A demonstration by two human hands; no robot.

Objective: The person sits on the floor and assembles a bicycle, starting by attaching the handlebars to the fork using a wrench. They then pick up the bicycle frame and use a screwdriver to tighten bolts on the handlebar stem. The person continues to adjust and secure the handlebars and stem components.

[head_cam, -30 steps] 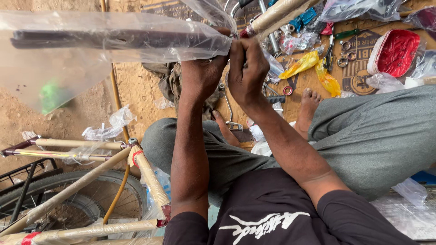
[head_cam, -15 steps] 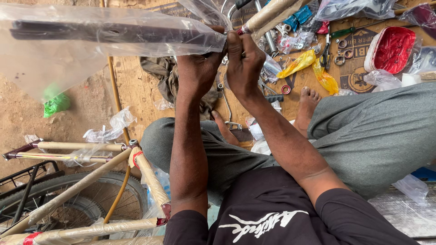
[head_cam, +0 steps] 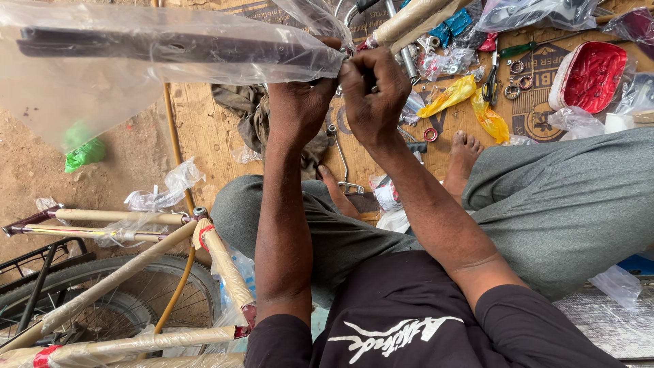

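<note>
Head view looks down on a seated person whose two hands meet at the right end of a long dark bar [head_cam: 170,46] sealed in a clear plastic bag [head_cam: 82,88]. The bar's long axis runs left to right across the top of the frame, nearly level, and almost all of its length stretches away to the left of both hands. The left hand [head_cam: 300,105] is clamped around the bag's gathered mouth just under the bar's end. The right hand [head_cam: 371,92] is fisted tight against it, pinching the same bunched plastic from the right side; the two hands touch. The left hand is the nearer one to the bar's body, the right sits just past its tip. What the right fingers grip inside the fist cannot be made out.

Below the hands lie a cardboard sheet [head_cam: 204,129], a rag [head_cam: 248,116], yellow bags [head_cam: 453,95], scissors [head_cam: 492,75] and a red pouch [head_cam: 593,75]. A paper-wrapped bike frame [head_cam: 136,266] stands at lower left, well apart.
</note>
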